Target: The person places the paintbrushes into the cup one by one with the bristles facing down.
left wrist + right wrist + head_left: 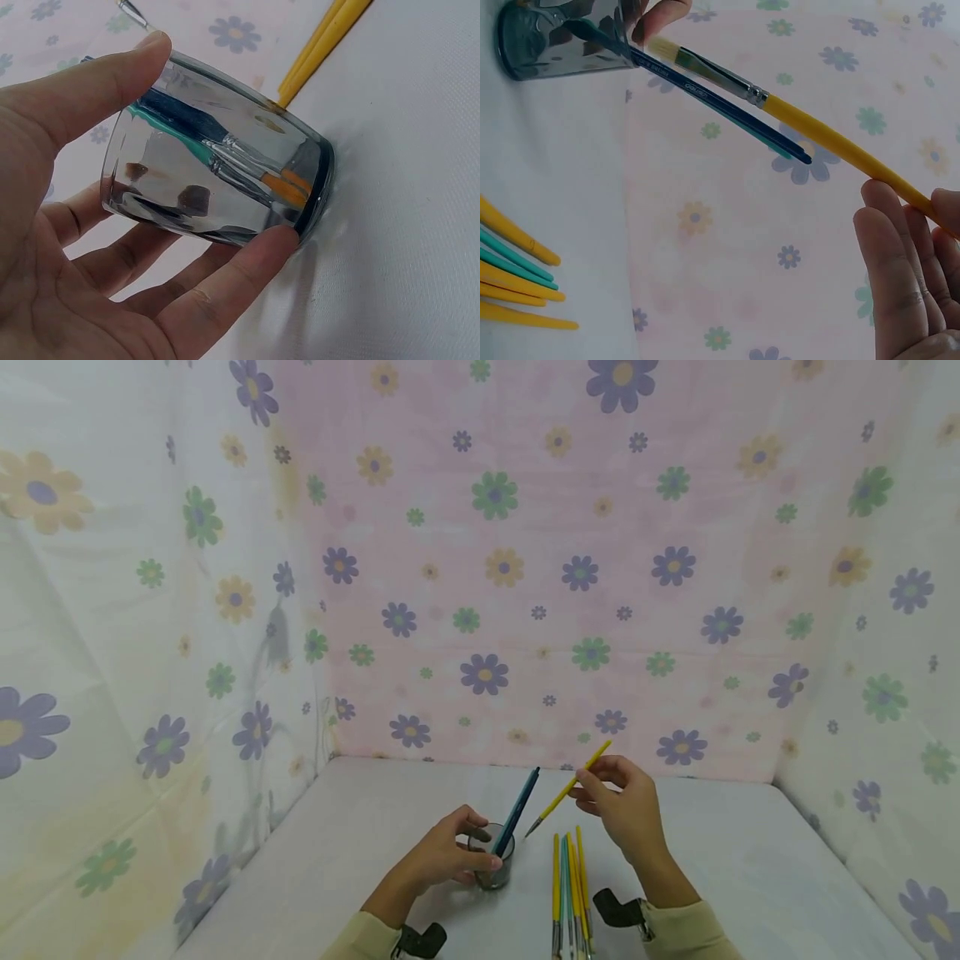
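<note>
My left hand [447, 850] grips a clear drinking glass [247, 142] round its side, fingers beneath and thumb near the rim in the left wrist view. Inside lean a dark blue paintbrush [517, 810] and a teal paintbrush [169, 133], bristles at the bottom. Between thumb and fingers, my right hand [626, 806] pinches a yellow paintbrush [829, 142] by its handle. Its pale, flat bristles [662, 49] point down toward the glass rim, to the right of it in the head view. They appear to be outside the glass.
Several yellow paintbrushes [574, 877] and teal paintbrushes [514, 255] lie side by side on the white table [337, 877], nearer me and right of the glass. A flower-printed curtain [525, 527] hangs behind the table and along both sides.
</note>
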Available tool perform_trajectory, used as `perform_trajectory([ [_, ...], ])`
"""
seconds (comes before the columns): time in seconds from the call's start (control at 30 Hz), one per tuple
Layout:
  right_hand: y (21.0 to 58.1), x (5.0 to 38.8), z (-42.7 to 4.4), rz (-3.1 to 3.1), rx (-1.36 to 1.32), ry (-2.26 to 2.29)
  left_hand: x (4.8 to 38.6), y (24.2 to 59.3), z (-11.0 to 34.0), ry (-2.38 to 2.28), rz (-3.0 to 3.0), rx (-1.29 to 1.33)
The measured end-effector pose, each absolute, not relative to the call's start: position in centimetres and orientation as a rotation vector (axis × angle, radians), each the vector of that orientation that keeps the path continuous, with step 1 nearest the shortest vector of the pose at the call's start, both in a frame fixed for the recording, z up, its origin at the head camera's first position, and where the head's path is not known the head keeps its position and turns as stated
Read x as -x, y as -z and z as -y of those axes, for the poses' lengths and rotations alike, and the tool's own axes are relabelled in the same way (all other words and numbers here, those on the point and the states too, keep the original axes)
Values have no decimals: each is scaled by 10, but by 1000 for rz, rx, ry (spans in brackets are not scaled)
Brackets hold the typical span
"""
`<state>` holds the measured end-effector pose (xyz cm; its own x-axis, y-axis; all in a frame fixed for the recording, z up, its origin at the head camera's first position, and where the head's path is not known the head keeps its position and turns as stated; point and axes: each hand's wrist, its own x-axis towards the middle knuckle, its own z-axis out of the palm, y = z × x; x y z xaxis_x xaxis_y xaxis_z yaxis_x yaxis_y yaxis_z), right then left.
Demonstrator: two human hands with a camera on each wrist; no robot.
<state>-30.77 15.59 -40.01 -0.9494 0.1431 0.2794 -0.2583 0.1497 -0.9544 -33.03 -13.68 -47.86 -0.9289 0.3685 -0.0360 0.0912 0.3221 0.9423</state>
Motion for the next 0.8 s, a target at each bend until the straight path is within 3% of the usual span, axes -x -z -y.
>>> perform_trajectory([
  [0.8,429,304,-113,2177,-209,-1928,332,478,139,-1670,-2271,-420],
])
